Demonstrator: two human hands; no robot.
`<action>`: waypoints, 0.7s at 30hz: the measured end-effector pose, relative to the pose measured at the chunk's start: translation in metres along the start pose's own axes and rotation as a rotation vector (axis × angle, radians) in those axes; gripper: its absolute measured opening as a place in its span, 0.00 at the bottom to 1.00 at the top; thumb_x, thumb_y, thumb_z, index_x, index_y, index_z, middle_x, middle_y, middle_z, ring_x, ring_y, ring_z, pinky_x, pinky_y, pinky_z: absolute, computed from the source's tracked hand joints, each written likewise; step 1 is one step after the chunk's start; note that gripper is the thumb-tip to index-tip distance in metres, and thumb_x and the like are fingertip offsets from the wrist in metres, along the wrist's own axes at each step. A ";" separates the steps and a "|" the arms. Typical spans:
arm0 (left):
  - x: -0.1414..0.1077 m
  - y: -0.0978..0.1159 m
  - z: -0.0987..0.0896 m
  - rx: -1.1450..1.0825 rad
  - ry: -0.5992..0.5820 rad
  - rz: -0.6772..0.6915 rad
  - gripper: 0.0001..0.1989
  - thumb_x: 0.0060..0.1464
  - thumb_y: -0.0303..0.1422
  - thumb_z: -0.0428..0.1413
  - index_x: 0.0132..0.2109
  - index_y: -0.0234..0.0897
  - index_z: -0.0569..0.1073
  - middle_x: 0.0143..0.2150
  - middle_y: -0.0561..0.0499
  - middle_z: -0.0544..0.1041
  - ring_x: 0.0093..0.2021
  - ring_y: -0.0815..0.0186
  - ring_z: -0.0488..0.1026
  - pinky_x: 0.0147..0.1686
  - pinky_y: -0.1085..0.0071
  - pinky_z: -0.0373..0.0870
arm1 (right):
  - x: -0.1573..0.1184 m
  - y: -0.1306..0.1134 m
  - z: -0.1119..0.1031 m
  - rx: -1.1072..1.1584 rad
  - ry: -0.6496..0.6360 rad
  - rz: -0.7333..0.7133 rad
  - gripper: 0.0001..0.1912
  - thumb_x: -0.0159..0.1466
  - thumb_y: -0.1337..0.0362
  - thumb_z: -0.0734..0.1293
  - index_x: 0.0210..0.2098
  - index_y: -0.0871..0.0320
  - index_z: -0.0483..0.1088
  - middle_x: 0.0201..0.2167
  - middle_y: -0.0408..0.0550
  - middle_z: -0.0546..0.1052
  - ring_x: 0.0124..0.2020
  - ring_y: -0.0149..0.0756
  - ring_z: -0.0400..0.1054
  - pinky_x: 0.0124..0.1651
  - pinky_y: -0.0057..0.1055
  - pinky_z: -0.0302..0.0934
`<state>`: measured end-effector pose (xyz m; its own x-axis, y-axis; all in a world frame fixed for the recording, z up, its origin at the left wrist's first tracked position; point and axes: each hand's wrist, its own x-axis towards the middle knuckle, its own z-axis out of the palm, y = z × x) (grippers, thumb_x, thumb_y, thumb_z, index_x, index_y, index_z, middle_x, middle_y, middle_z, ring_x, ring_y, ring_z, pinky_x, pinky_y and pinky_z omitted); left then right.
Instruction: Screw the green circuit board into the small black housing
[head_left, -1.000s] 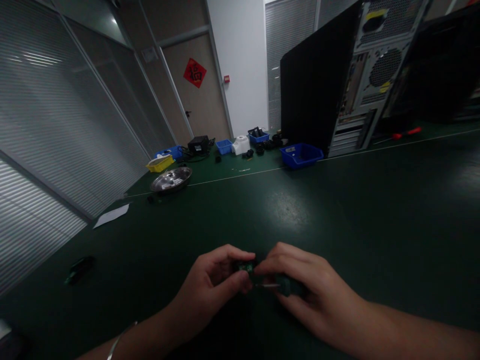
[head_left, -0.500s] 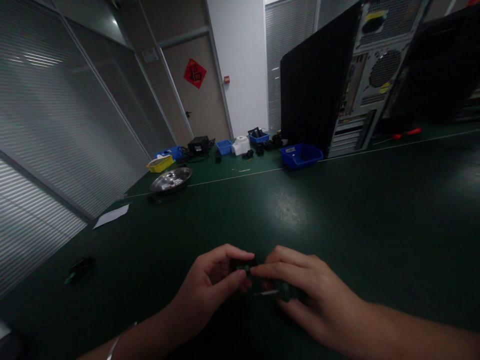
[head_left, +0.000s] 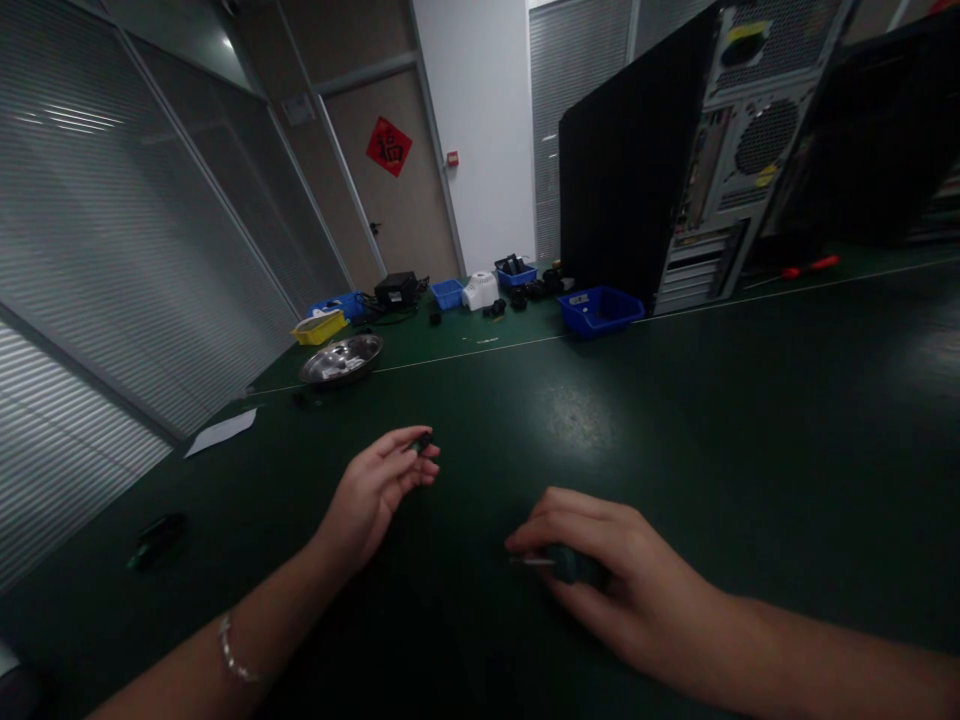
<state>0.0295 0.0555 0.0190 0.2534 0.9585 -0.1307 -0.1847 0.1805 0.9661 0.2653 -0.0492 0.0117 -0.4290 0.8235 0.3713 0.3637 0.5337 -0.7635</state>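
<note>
My left hand (head_left: 382,485) is raised over the green table (head_left: 480,420), closed on a small dark part (head_left: 422,441) pinched between thumb and fingertips. What kind of part it is cannot be made out. Lower right, my right hand (head_left: 600,555) is wrapped round the dark green handle of a screwdriver (head_left: 564,564); its thin metal shaft points left. The two hands are well apart. At the left of the table lies a dark object with a green end (head_left: 156,540), too dim to name.
A metal bowl (head_left: 342,360) with small pieces stands at the back left, near a yellow tray (head_left: 319,328) and a sheet of paper (head_left: 223,432). A blue bin (head_left: 601,311) sits before a computer case (head_left: 675,170). A red-handled tool (head_left: 810,267) lies at the far right.
My left hand has moved away from my right, forward and to the left, carrying the small dark part. My right hand stays nearly in place with the screwdriver.
</note>
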 end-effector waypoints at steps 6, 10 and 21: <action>0.054 0.012 -0.065 -0.304 0.390 0.135 0.11 0.58 0.17 0.48 0.38 0.26 0.74 0.36 0.41 0.76 0.34 0.67 0.76 0.31 0.76 0.77 | 0.001 0.000 -0.001 0.023 -0.013 0.013 0.16 0.58 0.79 0.63 0.43 0.59 0.72 0.37 0.47 0.74 0.37 0.31 0.69 0.38 0.26 0.62; 0.068 0.020 -0.097 -0.374 0.528 0.188 0.11 0.59 0.17 0.46 0.33 0.27 0.71 0.34 0.44 0.73 0.33 0.69 0.75 0.29 0.78 0.78 | -0.001 0.001 -0.001 0.034 -0.017 0.015 0.14 0.60 0.77 0.63 0.43 0.59 0.72 0.36 0.46 0.74 0.36 0.31 0.69 0.37 0.27 0.62; 0.072 0.014 -0.106 -0.398 0.688 0.270 0.11 0.57 0.14 0.48 0.32 0.27 0.70 0.34 0.47 0.71 0.33 0.71 0.74 0.30 0.80 0.78 | 0.000 0.001 -0.002 0.022 -0.048 0.043 0.12 0.61 0.74 0.63 0.43 0.59 0.73 0.36 0.46 0.74 0.35 0.32 0.69 0.37 0.27 0.62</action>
<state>-0.0560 0.1504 -0.0003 -0.4597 0.8773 -0.1380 -0.5096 -0.1333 0.8500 0.2670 -0.0485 0.0124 -0.4529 0.8352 0.3120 0.3649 0.4930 -0.7898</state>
